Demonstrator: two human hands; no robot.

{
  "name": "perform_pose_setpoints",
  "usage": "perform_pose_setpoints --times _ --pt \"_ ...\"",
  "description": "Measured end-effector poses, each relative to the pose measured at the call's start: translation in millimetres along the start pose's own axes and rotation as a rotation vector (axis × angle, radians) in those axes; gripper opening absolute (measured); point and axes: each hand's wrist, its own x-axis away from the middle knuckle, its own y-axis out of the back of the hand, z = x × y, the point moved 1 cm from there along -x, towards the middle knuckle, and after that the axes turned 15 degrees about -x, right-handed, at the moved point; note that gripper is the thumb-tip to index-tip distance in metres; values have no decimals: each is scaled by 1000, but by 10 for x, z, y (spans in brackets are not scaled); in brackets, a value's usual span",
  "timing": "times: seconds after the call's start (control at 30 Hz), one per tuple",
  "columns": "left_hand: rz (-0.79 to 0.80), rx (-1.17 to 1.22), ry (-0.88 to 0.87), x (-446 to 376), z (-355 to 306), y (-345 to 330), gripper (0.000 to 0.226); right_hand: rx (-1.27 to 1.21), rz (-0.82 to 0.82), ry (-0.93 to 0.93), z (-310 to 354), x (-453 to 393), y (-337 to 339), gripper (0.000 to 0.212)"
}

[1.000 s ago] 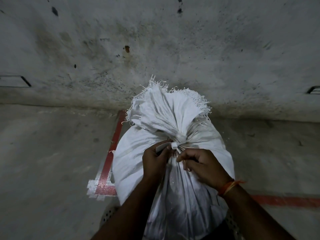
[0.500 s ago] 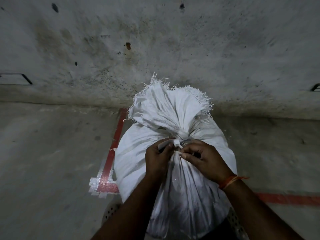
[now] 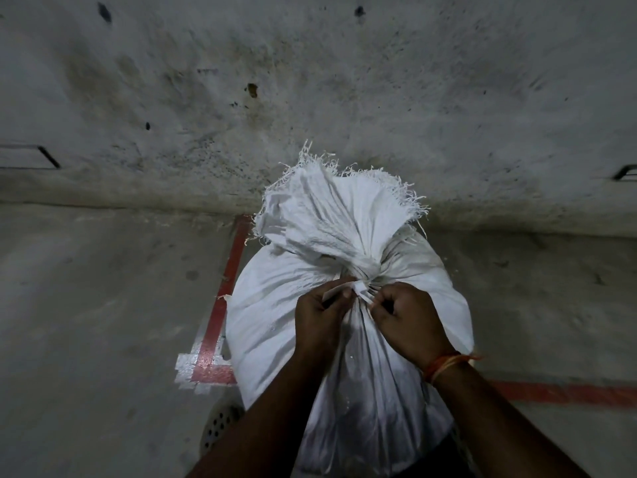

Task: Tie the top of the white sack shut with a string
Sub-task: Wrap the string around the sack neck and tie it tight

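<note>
A full white woven sack [image 3: 275, 305] stands upright on the floor in front of me, its frayed top [image 3: 337, 208] gathered into a neck. A flat white string [image 3: 360, 289] is wound around that neck. My left hand [image 3: 320, 315] pinches one end of the string on the left of the neck. My right hand [image 3: 406, 319] pinches the other end just right of the knot, fingers curled. Both hands sit close together against the sack's near side. An orange thread band circles my right wrist.
A stained concrete wall [image 3: 310, 98] rises right behind the sack. Red floor lines with white edging [image 3: 213, 339] run left of the sack and off to the right. A perforated round object [image 3: 217, 426] shows at the sack's lower left. The scene is dim.
My right hand has moved up and in toward the knot at the neck. The left hand keeps its hold on the string, nearly still.
</note>
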Motion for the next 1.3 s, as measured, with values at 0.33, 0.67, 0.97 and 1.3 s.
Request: perform_pose_setpoints --times 0.33,0.67,0.97,1.3 --pt "1 26 16 -2 0 -5 17 31 -29 -4 -1 -19 -2 12" --pt "34 -58 -48 -10 -99 68 20 28 -26 26 19 -29 -31 17" --pt "85 45 -31 -27 -104 78 21 -94 -90 1 -2 -58 -61 19" --pt "176 259 451 -185 -317 137 47 -248 -86 -4 -53 -85 -28 17"
